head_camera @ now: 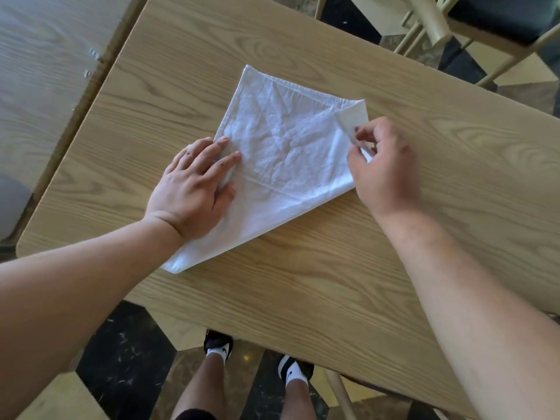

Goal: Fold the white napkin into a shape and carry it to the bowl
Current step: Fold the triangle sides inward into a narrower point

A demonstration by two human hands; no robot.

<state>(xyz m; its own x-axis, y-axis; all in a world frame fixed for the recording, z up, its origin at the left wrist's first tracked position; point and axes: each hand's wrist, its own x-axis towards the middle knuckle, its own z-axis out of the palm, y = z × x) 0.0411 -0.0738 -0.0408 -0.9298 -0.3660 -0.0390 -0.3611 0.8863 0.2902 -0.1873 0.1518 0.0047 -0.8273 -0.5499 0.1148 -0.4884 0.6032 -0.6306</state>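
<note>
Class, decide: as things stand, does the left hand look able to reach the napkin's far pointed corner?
Probably yes: the left hand lies flat on the napkin, and only bare cloth lies between it and that corner.

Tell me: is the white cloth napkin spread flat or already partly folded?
Partly folded: the white cloth napkin lies flat on the wooden table, its right corner turned over, pinched by the right hand.

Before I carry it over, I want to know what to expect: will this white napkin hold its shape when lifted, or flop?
Probably floppy: the white napkin is thin creased cloth, and the corner pinched by the right hand curls over softly. It looks light, so the fold may open unless supported. It could slide on the smooth wooden table; the left hand lies flat on it, seemingly pinning it.
</note>
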